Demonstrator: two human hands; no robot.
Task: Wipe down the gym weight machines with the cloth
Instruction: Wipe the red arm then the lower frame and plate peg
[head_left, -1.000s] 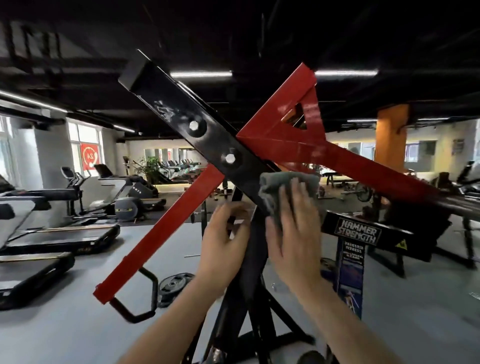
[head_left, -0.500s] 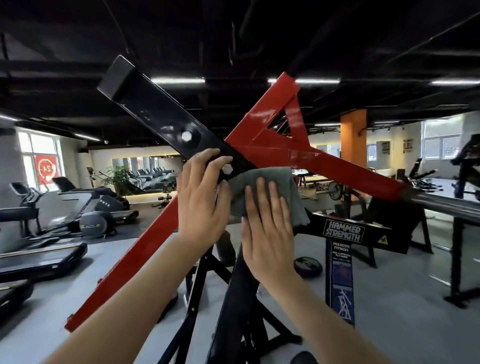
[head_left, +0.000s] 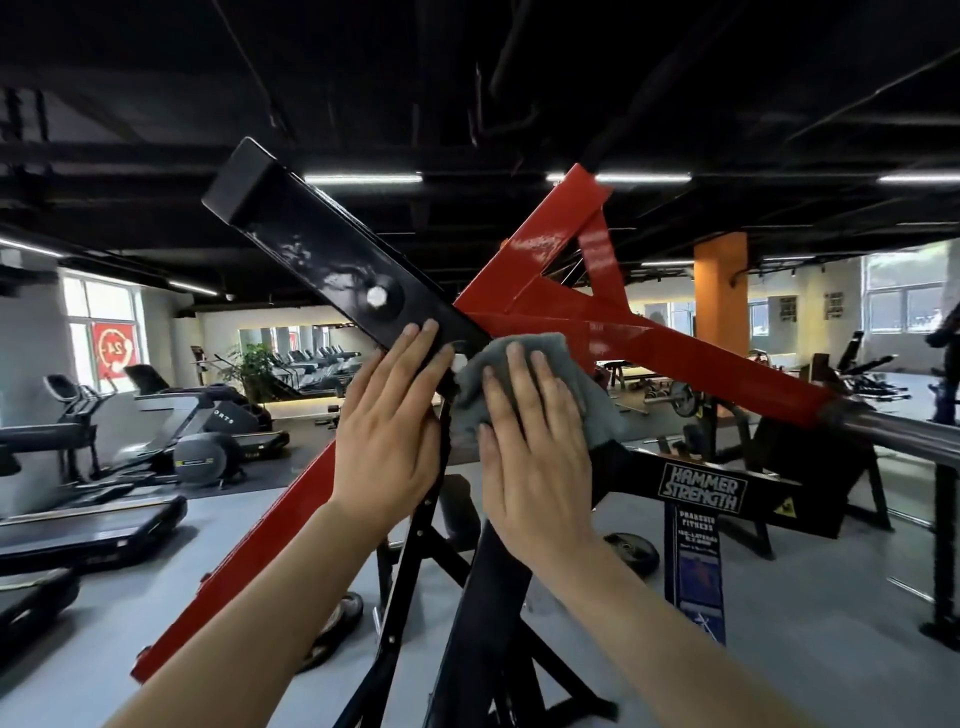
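A weight machine fills the middle of the head view: a black beam (head_left: 311, 249) slants up to the left and a red lever arm (head_left: 675, 348) crosses it, running down to the right into a chrome bar (head_left: 904, 431). My right hand (head_left: 535, 452) presses a grey cloth (head_left: 545, 364) flat against the crossing of the two arms, fingers straight. My left hand (head_left: 389, 426) lies flat on the black beam just left of the cloth, fingertips below a silver bolt (head_left: 376, 297). Smeared streaks show on the black beam above the bolt.
Black frame legs (head_left: 415, 597) stand below my hands. A "Hammer Strength" label (head_left: 701, 486) is on the frame at right. Treadmills (head_left: 93, 525) line the left side, a weight plate (head_left: 631, 551) lies on the grey floor, and an orange pillar (head_left: 719, 296) stands behind.
Both hands moved up along the machine from the black post to the crossing. My left hand went from gripping the post to lying flat on the black beam; the cloth slid up with my right hand.
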